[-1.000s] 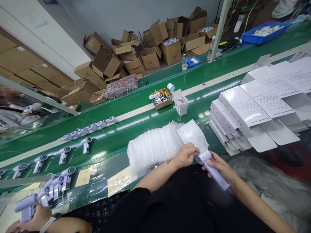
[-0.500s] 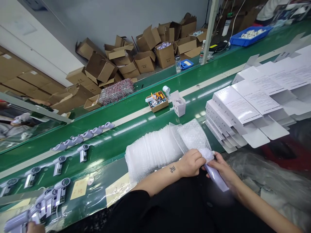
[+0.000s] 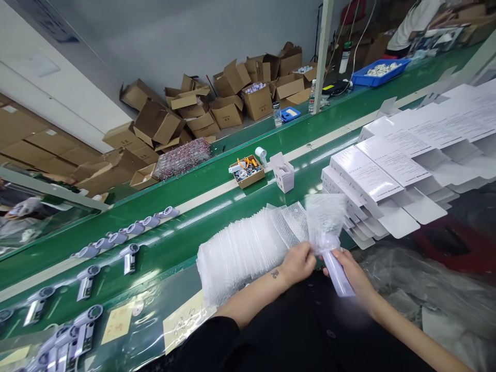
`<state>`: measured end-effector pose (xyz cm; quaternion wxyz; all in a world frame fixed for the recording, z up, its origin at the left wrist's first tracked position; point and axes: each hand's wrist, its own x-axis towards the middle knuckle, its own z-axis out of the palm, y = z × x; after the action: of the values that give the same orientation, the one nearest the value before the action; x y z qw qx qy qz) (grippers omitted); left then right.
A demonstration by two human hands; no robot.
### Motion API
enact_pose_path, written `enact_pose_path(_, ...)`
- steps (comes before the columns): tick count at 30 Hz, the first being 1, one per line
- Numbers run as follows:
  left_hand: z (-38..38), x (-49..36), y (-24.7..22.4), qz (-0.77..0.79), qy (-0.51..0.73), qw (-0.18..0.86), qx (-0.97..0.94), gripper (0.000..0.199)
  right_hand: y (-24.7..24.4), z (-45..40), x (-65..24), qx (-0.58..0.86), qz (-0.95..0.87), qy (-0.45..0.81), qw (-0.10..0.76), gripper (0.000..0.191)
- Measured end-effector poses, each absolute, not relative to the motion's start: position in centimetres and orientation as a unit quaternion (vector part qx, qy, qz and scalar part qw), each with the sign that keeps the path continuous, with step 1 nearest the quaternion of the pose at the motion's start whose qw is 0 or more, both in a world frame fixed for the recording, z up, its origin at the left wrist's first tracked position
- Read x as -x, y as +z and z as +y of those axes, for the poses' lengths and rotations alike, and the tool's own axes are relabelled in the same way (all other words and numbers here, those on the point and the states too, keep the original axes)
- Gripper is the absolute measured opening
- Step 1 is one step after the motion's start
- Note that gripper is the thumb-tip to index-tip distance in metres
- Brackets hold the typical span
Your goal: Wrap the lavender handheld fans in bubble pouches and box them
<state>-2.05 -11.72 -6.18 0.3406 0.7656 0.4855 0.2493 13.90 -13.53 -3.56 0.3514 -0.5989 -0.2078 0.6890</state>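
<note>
Bag stack (image 3: 236, 250) is bounded by the worktop (image 3: 155, 294) near edge below, white boxes (image 3: 382, 173) at right. Forearms are angled inward from frame bottom. At lower centre-right, bubble bag (image 3: 325, 214) is pinched in the closed left hand (image 3: 300, 264); lilac device (image 3: 338, 278), head bagged, is gripped by the narrowed right hand (image 3: 353, 271).

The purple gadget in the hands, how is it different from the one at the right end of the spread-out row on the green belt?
The held light-purple gadget has its head in a clear bubble-wrap bag; the belt's light-purple gadget is bare. The held one is in the right hand, while the other rests on the shiny green belt. Both have a head and a straight handle.
</note>
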Motion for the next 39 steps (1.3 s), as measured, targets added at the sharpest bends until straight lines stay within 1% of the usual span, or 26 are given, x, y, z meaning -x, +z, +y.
enact_pose_path(3,-12.1,2.0,-4.7,0.463,0.202,0.408,-0.761,0.011,-4.6,-13.5,-13.8,0.636,-0.246,0.662,0.310,0.019)
enact_pose_path(6,-11.2,2.1,-3.1,0.557,0.178,0.519,-0.624,0.017,-5.0,-13.5,-14.9,0.630,-0.280,0.669,0.279,0.021)
enact_pose_path(8,-10.6,2.3,-2.1,0.572,0.138,0.579,-0.565,0.021,-4.4,-13.6,-16.2,0.629,-0.353,0.648,0.246,0.021)
enact_pose_path(11,-11.0,2.7,-0.6,0.537,0.060,0.610,-0.579,0.020,-2.3,-13.7,-18.2,0.617,-0.512,0.575,0.166,0.020)
enact_pose_path(13,-11.5,3.1,0.4,0.518,0.036,0.614,-0.595,0.018,-0.5,-13.8,-18.9,0.603,-0.558,0.558,0.120,0.016)
enact_pose_path(15,-11.8,3.9,1.6,0.506,0.045,0.633,-0.585,0.018,1.4,-13.7,-19.1,0.593,-0.536,0.590,0.109,0.013)
enact_pose_path(17,-11.4,5.0,2.8,0.493,0.105,0.653,-0.566,0.021,3.3,-13.4,-18.9,0.581,-0.491,0.634,0.138,0.011)
enact_pose_path(18,-11.0,5.6,3.4,0.480,0.160,0.649,-0.568,0.026,4.1,-13.2,-18.5,0.569,-0.470,0.655,0.163,0.011)
enact_pose_path(19,-10.5,6.2,3.8,0.460,0.221,0.634,-0.580,0.036,4.8,-13.0,-18.1,0.551,-0.454,0.673,0.191,0.012)
enact_pose_path(20,-9.9,6.7,4.2,0.435,0.278,0.612,-0.599,0.053,5.4,-12.7,-17.6,0.529,-0.446,0.688,0.218,0.013)
enact_pose_path(21,-9.3,7.0,4.4,0.409,0.317,0.591,-0.619,0.075,5.9,-12.5,-17.0,0.503,-0.446,0.699,0.244,0.015)
enact_pose_path(23,-8.2,7.0,4.4,0.361,0.331,0.586,-0.646,0.116,6.6,-12.2,-15.6,0.448,-0.473,0.708,0.272,0.016)
enact_pose_path(24,-7.9,6.7,4.2,0.339,0.317,0.605,-0.647,0.126,6.9,-12.1,-15.0,0.420,-0.502,0.706,0.268,0.017)
enact_pose_path(25,-7.7,6.3,3.9,0.322,0.304,0.629,-0.640,0.124,7.1,-12.1,-14.5,0.394,-0.536,0.701,0.256,0.018)
enact_pose_path(26,-7.6,5.9,3.7,0.313,0.298,0.649,-0.627,0.113,7.2,-12.0,-14.4,0.376,-0.565,0.692,0.246,0.018)
enact_pose_path(27,-7.8,5.6,3.5,0.315,0.299,0.660,-0.613,0.094,7.3,-12.0,-14.5,0.377,-0.581,0.676,0.253,0.017)
enact_pose_path(28,-8.0,5.5,3.4,0.330,0.306,0.661,-0.600,0.072,7.2,-11.9,-14.9,0.402,-0.577,0.651,0.286,0.016)
enact_pose_path(29,-8.4,5.6,3.3,0.355,0.319,0.653,-0.588,0.053,7.0,-11.8,-15.6,0.452,-0.552,0.611,0.344,0.015)
enact_pose_path(30,-8.9,5.9,3.3,0.388,0.339,0.638,-0.573,0.041,6.5,-11.6,-16.5,0.514,-0.505,0.556,0.414,0.021)
enact_pose_path(32,-9.8,6.9,3.5,0.439,0.395,0.607,-0.533,0.035,5.3,-10.9,-18.2,0.614,-0.386,0.445,0.524,0.056)
enact_pose_path(33,-10.1,7.5,3.6,0.451,0.426,0.595,-0.511,0.034,4.5,-10.3,-18.7,0.637,-0.339,0.420,0.550,0.074)
enact_pose_path(34,-10.4,8.2,3.8,0.457,0.458,0.585,-0.489,0.034,3.6,-9.7,-19.0,0.644,-0.305,0.418,0.564,0.085)
enact_pose_path(35,-10.6,8.8,3.9,0.459,0.488,0.576,-0.468,0.033,2.9,-9.1,-18.9,0.637,-0.281,0.432,0.573,0.086)
enact_pose_path(36,-10.7,9.5,4.1,0.459,0.513,0.569,-0.449,0.032,2.2,-8.6,-18.5,0.624,-0.261,0.447,0.585,0.079)
enact_pose_path(38,-10.8,11.1,4.3,0.462,0.553,0.560,-0.408,0.030,1.3,-7.9,-17.2,0.600,-0.233,0.445,0.623,0.056)
enact_pose_path(39,-10.8,12.0,4.4,0.468,0.571,0.555,-0.383,0.029,1.1,-7.8,-16.4,0.592,-0.230,0.428,0.643,0.047)
